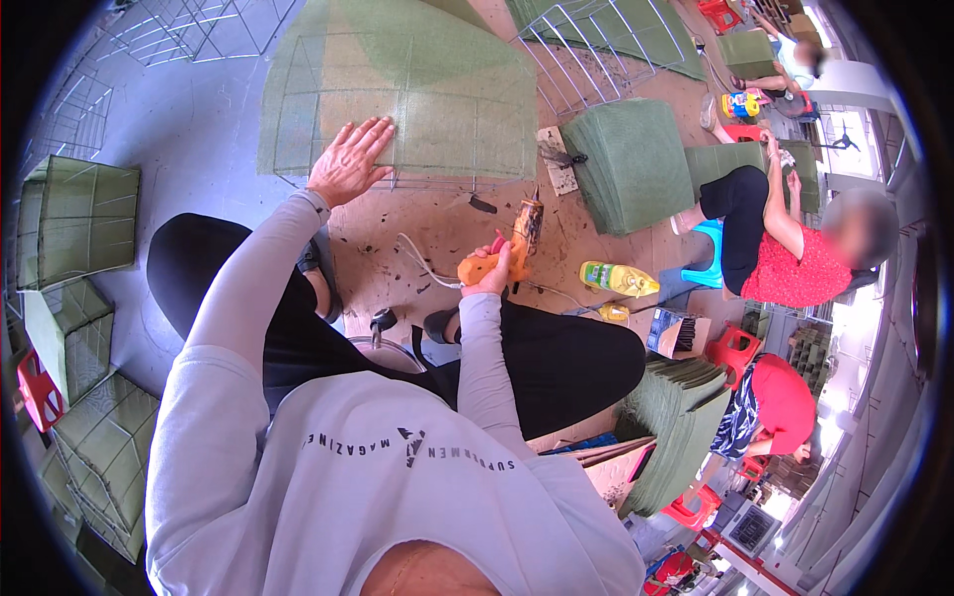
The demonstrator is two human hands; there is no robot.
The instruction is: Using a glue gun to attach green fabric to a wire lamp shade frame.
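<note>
A green mesh sheet (447, 124) lies over a wire frame in front of me, its near edge along the frame's wires. My left hand (353, 161) rests flat on the mesh near its left front corner, fingers stretched out. Gripped in my right hand (487, 273) is an orange glue gun (526, 236) with a stained brown barrel. Its nozzle points away from me, toward the right front corner of the mesh, and stays apart from it. A white cord (417, 260) curves beside the gun.
To the right stand a stack of green mesh sheets (631, 169), a dirty small board (557, 164) and a yellow bottle (618, 278). Bare wire frames (606, 50) lie at the far side. Mesh-covered frames (79, 214) stand at left. A person in red (800, 263) sits at right.
</note>
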